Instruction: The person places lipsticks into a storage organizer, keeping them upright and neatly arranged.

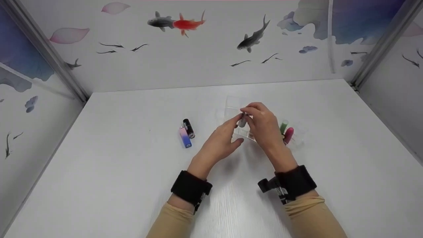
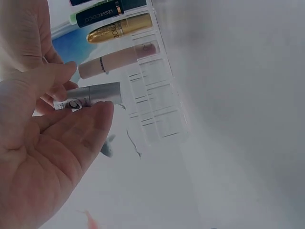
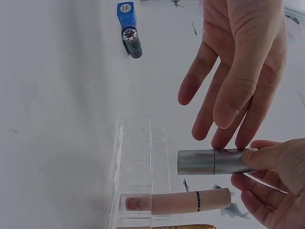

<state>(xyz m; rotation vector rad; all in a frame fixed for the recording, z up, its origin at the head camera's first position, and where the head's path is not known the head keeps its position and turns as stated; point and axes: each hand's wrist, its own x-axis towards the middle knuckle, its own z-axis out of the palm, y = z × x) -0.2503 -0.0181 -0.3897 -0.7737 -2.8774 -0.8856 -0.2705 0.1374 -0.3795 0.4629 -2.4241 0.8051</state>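
My right hand (image 1: 266, 127) pinches a silver lipstick tube (image 3: 195, 162) near one end, holding it above a clear plastic organizer (image 2: 159, 95). Nearly straight fingers of my left hand (image 1: 218, 142) touch the side of that tube, with the left thumb held apart from it. In the organizer's slots stand a pale pink lip gloss tube (image 2: 114, 62), a gold lipstick (image 2: 119, 28) and a dark tube with lettering (image 2: 102, 14). Several slots beside the pink tube hold nothing. From the head view, my right hand hides much of the organizer.
Left of the hands lie a black tube (image 1: 189, 128) and a pink-and-blue tube (image 1: 185, 138), close together on the white table (image 1: 109, 158). A green tube (image 1: 284, 125) and a magenta tube (image 1: 288, 135) show right of my right hand. Printed panels (image 1: 211, 62) border the table.
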